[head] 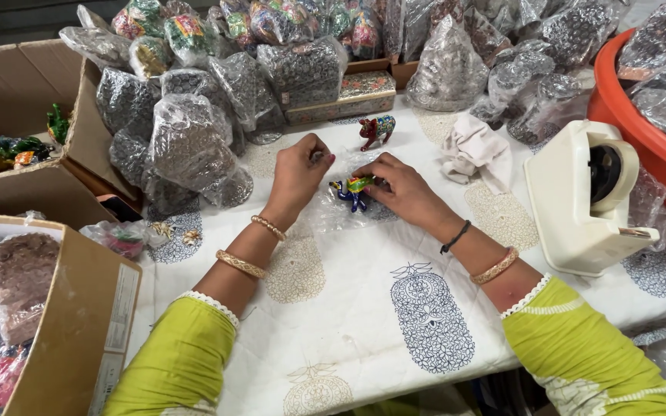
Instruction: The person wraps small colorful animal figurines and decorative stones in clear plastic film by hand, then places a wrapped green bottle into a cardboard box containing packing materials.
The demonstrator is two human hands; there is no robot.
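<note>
Right hand (401, 187) is pinching a small painted elephant figurine (351, 189) at mid-desk (364, 308), steadying it on clear bubble wrap (325, 212). Left hand (300, 171) is curling over the wrap's far edge, grip unclear. Tape dispenser (580, 196) is sitting right.

Wrapped bundles (194, 139) and tape dispenser (583, 196) hem bare cloth (364, 308) nearer the person.
</note>
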